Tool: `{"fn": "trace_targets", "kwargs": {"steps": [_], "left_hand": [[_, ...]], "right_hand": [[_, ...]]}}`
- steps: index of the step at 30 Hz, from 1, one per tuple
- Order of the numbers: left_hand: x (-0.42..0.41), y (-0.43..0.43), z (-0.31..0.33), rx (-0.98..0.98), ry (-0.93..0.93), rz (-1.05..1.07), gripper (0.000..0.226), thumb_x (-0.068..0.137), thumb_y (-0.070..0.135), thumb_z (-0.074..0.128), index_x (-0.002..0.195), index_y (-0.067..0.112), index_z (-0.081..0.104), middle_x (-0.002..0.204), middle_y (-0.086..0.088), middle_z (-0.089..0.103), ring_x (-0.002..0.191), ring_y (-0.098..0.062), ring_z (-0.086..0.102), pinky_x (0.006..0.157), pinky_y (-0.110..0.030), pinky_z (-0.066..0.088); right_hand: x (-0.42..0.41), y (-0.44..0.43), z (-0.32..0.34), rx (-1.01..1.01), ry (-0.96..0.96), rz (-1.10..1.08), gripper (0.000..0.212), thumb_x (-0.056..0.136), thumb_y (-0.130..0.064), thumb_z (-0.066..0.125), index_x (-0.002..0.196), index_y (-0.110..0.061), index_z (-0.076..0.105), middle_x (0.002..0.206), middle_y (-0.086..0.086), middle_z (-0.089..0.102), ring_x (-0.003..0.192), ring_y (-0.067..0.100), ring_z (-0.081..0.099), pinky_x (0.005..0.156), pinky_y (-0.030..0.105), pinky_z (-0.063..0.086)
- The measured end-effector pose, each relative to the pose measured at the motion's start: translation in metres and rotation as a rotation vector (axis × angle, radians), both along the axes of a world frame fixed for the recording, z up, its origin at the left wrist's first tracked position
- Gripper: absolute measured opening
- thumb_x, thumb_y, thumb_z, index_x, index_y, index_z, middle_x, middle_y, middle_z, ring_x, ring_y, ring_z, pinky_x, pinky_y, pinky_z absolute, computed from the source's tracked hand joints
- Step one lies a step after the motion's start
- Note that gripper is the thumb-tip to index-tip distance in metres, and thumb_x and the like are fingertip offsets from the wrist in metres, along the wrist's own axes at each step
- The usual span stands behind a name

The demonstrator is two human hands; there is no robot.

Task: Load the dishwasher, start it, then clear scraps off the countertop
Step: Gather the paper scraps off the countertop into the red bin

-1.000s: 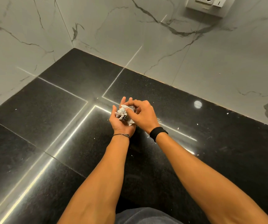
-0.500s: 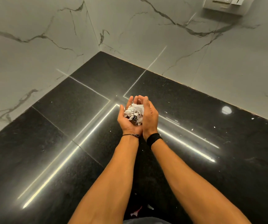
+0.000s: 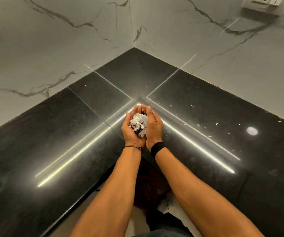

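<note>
Two cupped hands, left hand [image 3: 132, 130] and right hand [image 3: 153, 126], cradling crumpled scraps [image 3: 138, 124], lengthwise away, above countertop [image 3: 55, 134]

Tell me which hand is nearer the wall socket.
Right. The right hand cups the crumpled paper scraps on the side toward the wall socket, up at the far right; the left hand sits just beyond it, farther away.
</note>
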State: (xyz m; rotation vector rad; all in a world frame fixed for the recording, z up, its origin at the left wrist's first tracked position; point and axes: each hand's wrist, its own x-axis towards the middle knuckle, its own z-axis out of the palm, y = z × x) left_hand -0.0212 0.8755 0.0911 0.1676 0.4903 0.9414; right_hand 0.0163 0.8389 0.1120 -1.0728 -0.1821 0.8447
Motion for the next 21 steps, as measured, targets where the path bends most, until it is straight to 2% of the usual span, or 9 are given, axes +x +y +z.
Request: {"fn": "trace_targets", "kwargs": {"steps": [3, 5, 7, 11, 15, 21], "left_hand": [[-0.043, -0.027, 0.000, 0.010, -0.014, 0.005, 0.041, 0.107, 0.035, 0.037, 0.116, 0.007, 0.065, 0.115, -0.014, 0.067, 0.104, -0.028, 0.067, 0.102, -0.042, 0.051], [-0.066, -0.044, -0.004, 0.008, -0.034, 0.002, 0.041, 0.106, 0.035, 0.038, 0.119, 0.006, 0.065, 0.127, -0.016, 0.062, 0.116, -0.030, 0.062, 0.112, -0.044, 0.044], [-0.092, -0.063, -0.009, -0.017, -0.045, 0.012, 0.040, 0.107, 0.034, 0.038, 0.121, 0.007, 0.064, 0.133, -0.016, 0.058, 0.123, -0.032, 0.056, 0.113, -0.045, 0.043], [-0.133, -0.102, -0.014, -0.055, -0.057, 0.010, 0.036, 0.108, 0.032, 0.038, 0.121, 0.008, 0.061, 0.117, -0.015, 0.065, 0.108, -0.029, 0.065, 0.099, -0.042, 0.055], [-0.160, -0.137, -0.016, -0.101, 0.000, 0.033, 0.036, 0.108, 0.031, 0.037, 0.120, 0.008, 0.061, 0.116, -0.016, 0.067, 0.111, -0.031, 0.063, 0.107, -0.044, 0.047], [-0.172, -0.173, -0.041, -0.196, 0.144, 0.075, 0.041, 0.107, 0.030, 0.042, 0.138, 0.006, 0.053, 0.138, -0.016, 0.061, 0.114, -0.029, 0.065, 0.100, -0.041, 0.052]], "right_hand": [[-0.043, -0.023, -0.002, -0.010, -0.018, 0.012, 0.033, 0.094, -0.034, 0.063, 0.107, -0.006, 0.074, 0.111, 0.020, 0.072, 0.107, 0.037, 0.068, 0.098, 0.055, 0.053], [-0.066, -0.039, -0.007, -0.008, 0.011, 0.000, 0.033, 0.093, -0.033, 0.064, 0.106, -0.005, 0.074, 0.111, 0.021, 0.072, 0.105, 0.034, 0.069, 0.099, 0.055, 0.052], [-0.090, -0.059, -0.011, -0.003, 0.019, -0.001, 0.026, 0.096, -0.028, 0.062, 0.104, -0.007, 0.075, 0.109, 0.019, 0.072, 0.101, 0.030, 0.069, 0.099, 0.054, 0.052], [-0.130, -0.100, -0.013, -0.024, 0.037, 0.003, 0.023, 0.099, -0.023, 0.060, 0.107, -0.006, 0.073, 0.107, 0.014, 0.073, 0.104, 0.032, 0.069, 0.099, 0.051, 0.053], [-0.156, -0.130, -0.020, -0.087, 0.070, 0.011, 0.029, 0.098, -0.023, 0.062, 0.115, -0.001, 0.070, 0.115, 0.017, 0.072, 0.110, 0.034, 0.068, 0.100, 0.049, 0.053], [-0.168, -0.164, -0.050, -0.174, 0.112, 0.030, 0.025, 0.097, -0.020, 0.063, 0.112, -0.002, 0.072, 0.108, 0.015, 0.074, 0.104, 0.030, 0.071, 0.091, 0.041, 0.058]]}}
